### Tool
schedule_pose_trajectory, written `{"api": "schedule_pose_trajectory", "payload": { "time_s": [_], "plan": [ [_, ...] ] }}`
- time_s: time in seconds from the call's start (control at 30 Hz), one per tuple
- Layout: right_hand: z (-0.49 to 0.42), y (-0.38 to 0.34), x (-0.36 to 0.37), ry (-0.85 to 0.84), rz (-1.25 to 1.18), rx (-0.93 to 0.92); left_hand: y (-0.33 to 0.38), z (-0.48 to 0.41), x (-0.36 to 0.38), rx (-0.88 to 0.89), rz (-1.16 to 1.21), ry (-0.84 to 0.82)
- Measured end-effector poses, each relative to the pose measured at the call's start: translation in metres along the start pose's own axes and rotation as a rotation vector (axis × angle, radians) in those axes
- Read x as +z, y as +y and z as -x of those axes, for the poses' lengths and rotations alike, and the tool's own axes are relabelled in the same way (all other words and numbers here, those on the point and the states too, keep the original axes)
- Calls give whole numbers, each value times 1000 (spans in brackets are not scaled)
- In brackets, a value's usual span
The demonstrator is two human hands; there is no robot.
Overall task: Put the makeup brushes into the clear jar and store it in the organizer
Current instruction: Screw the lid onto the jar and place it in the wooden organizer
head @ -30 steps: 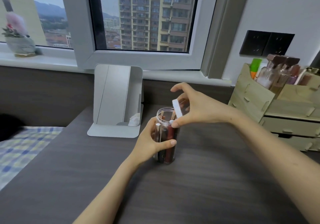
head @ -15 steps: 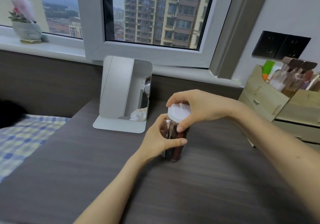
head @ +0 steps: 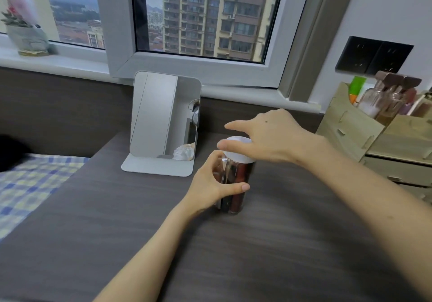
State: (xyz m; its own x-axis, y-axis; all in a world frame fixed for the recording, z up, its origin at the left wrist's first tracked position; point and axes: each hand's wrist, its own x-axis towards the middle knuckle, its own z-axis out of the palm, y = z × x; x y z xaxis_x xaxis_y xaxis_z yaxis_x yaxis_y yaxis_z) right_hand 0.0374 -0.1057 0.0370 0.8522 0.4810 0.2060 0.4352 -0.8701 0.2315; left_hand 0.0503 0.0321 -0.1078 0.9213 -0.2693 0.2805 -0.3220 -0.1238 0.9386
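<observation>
Gripping the clear jar point(head: 235, 184), left hand point(head: 211, 186); right hand point(head: 264, 138) clasping its white lid point(head: 238, 153); no legible writing.

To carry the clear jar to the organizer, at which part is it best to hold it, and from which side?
Probably the clear jar's straight wall, below the white lid, gripped from its left side as the left hand wraps it now. The jar stands upright on the desk, tall and narrow, so a side wrap suits it. Lifting by the lid is riskier: its tightness cannot be seen.
</observation>
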Motion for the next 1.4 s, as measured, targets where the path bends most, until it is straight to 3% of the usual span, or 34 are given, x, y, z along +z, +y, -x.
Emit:
{"api": "schedule_pose_trajectory", "payload": {
  "time_s": [0.1,0.2,0.3,0.67,0.77,0.9,1.03,1.2,1.33,1.4],
  "plan": [
    [-2,4,-1,18,-36,-12,1,0,-1,2,-1,2],
    [-1,8,0,-178,-213,-45,1,0,0,-3,13,11],
    [-1,4,12,-147,-337,27,0,0,1,8,2,14],
    [9,-35,58,372,-412,499,8,3,3,41,-22,33],
    [16,-42,64,503,-415,516,13,3,6,35,-21,69],
    [36,-32,62,498,-424,513,27,-1,22,63,-85,107],
    [60,0,33,594,-479,502,66,-11,52,165,-57,59],
    [105,68,-23,870,-427,568,123,-45,88,304,64,-196],
    [142,138,-55,1140,-336,746,140,-76,120,359,-31,-181],
    [152,168,-61,1189,-272,816,139,-91,144,356,-100,-189]
  ]
}}
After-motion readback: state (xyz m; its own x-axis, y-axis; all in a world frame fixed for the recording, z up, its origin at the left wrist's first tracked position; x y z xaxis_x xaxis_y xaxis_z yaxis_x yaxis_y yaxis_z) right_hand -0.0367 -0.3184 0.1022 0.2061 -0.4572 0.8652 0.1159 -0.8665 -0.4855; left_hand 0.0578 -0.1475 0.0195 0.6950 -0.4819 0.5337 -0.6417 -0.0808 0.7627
